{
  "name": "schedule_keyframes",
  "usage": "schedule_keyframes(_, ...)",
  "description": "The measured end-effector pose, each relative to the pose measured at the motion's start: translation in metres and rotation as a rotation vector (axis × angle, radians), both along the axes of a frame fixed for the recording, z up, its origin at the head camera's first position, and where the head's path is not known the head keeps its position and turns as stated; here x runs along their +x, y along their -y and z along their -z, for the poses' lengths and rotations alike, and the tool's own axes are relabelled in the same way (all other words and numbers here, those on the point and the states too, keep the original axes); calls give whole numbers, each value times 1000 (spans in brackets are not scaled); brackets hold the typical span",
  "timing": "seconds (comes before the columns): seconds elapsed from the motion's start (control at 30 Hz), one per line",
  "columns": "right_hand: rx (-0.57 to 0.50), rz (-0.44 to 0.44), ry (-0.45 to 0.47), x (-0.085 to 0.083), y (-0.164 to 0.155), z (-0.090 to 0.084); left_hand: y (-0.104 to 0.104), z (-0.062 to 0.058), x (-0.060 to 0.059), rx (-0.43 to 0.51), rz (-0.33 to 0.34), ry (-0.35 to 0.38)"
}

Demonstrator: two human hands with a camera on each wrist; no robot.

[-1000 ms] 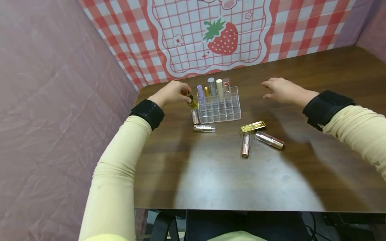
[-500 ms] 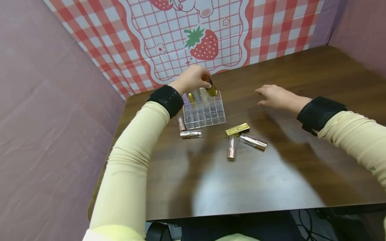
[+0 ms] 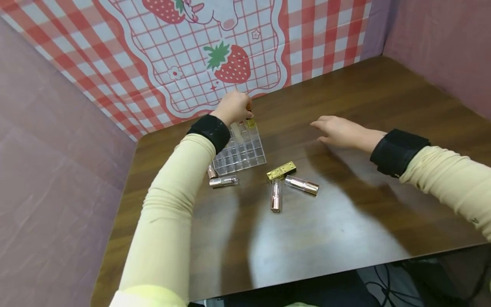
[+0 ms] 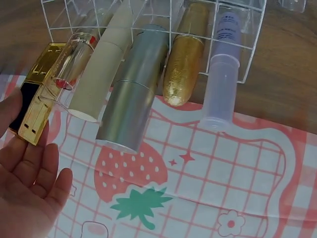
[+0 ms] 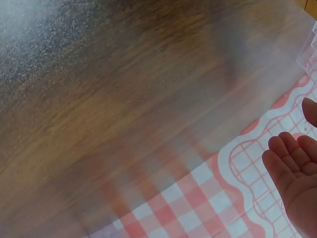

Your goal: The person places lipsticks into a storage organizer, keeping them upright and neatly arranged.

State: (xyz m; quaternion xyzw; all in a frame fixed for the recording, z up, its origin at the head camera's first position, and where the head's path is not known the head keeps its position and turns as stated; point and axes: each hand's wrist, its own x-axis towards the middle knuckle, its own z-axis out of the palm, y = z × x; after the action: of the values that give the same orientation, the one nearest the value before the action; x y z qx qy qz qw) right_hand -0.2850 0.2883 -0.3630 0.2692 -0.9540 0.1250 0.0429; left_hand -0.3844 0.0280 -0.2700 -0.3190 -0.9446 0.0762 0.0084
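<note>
From the head view, the left hand (image 3: 232, 108) pinches a gold lipstick (image 3: 250, 123) at the back row of the clear organizer (image 3: 241, 151), while the right hand (image 3: 337, 132) hovers flat and empty, well apart to the right. In the left wrist view, that gold lipstick (image 4: 35, 101) stands beside the other tubes, fingers (image 4: 29, 163) touching it. The right wrist view shows loose fingers (image 5: 292, 168) above the table (image 5: 124, 99).

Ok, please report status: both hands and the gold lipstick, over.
Left hand holds gold lipstick at back row of clear organizer. Right hand open above table, holding nothing. Nothing in the way.
</note>
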Motion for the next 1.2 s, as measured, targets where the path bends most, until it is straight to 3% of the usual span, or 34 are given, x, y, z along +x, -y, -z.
schedule_keyframes(0.33, -10, -7, 20, 1, 2, 2, 6, -7, -2, -9, -11, 94)
schedule_keyframes(0.67, -20, -4, 22, 2, -4, 3, 6, -8, 0, 8, -8, 137)
schedule_keyframes(1.2, -28, 13, 48, 1, -3, 10, 0, 10, -7, -75, 5, 66)
